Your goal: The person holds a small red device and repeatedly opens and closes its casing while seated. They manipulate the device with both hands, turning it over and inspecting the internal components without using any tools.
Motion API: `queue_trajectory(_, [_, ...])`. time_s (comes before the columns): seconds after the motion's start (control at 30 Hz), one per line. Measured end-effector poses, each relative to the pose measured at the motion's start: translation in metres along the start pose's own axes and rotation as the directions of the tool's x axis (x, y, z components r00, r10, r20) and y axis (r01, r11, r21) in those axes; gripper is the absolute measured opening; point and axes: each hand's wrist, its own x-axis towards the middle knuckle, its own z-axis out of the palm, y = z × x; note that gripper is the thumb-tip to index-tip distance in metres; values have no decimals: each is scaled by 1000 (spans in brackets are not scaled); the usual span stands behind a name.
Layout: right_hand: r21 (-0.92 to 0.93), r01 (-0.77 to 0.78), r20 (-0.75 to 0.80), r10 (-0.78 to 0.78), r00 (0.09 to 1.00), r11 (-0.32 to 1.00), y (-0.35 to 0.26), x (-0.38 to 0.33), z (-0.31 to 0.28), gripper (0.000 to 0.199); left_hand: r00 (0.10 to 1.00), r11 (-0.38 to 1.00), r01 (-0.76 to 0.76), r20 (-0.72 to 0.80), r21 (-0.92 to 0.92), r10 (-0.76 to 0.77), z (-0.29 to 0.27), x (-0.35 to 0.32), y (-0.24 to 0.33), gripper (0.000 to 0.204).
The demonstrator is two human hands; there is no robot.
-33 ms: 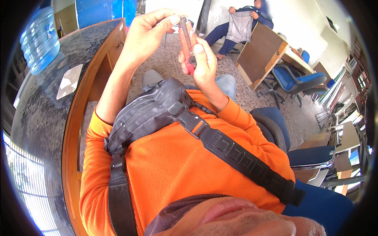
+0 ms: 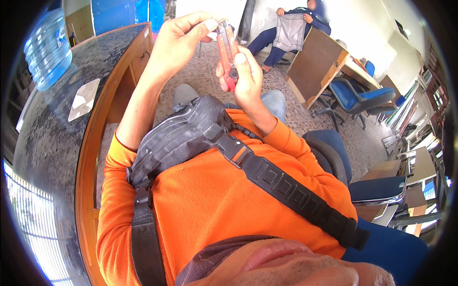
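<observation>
A red utility knife [image 2: 225,55] with a metal channel and a dark round knob is held up in front of my chest, its narrow end pointing upward. My right hand [image 2: 248,78] wraps round its lower part, thumb along the side near the knob. At the upper end, my left hand [image 2: 176,45] pinches with thumb and forefinger at the metal tip. Whether any blade sticks out there is too small to tell. A black chest bag [image 2: 179,136] on straps lies across my orange top, below both hands.
To my left stands a dark-topped wooden desk [image 2: 52,143] with a large blue water bottle [image 2: 47,52] and a pale flat piece [image 2: 83,100]. A seated person [image 2: 267,40] holds a grey cloth [image 2: 290,32] at the far side. A wooden desk [image 2: 312,64] and blue chair [image 2: 355,95] stand right.
The utility knife has turned very slightly, and its metal channel now looks brighter. Both hands keep practically the same places and grips.
</observation>
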Motion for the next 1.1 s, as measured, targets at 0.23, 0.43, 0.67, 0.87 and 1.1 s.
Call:
queue_trajectory(0.23, [109,-95,-14,97,995,989,2,2,-5,45,996,994,67,60,-85,-62,6,2,-8,28])
queue_trajectory(0.43, [145,-97,0,98,995,985,-5,-2,-6,45,983,991,122,143,-64,-112,15,2,-2,28])
queue_trajectory(0.67, [189,-210,60,202,977,959,-3,-2,-10,47,978,980,169,139,-104,-154,20,5,-18,29])
queue_trajectory(0.87, [9,-3,34,3,999,1000,10,2,-13,45,980,977,187,-49,-107,-193,11,13,-18,29])
queue_trajectory(1.1, [-302,127,-46,-147,988,945,15,2,-13,47,973,980,170,-143,-98,-183,8,7,-11,33])
